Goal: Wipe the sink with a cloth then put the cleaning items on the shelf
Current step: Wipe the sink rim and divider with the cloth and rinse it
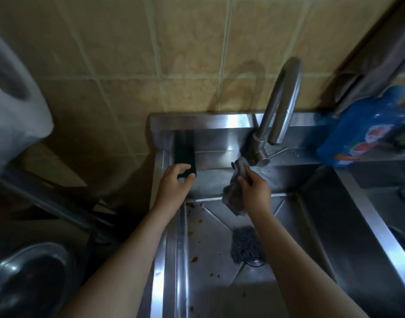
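A stainless steel sink (295,228) fills the lower middle, with brown food specks on its floor. My left hand (174,184) grips the near end of a dark green sponge (184,154) lying on the ledge at the sink's back left corner. My right hand (255,191) holds a crumpled grey cloth (233,196) above the basin, just in front of the tap's base. A ball of steel wool (245,244) sits on the sink floor beside the drain (254,261).
A curved steel tap (279,106) rises from the back ledge. A blue detergent bottle (362,129) stands at the right on the ledge. A second basin (385,203) lies to the right. A metal pot (29,278) and a white container (13,99) are at the left.
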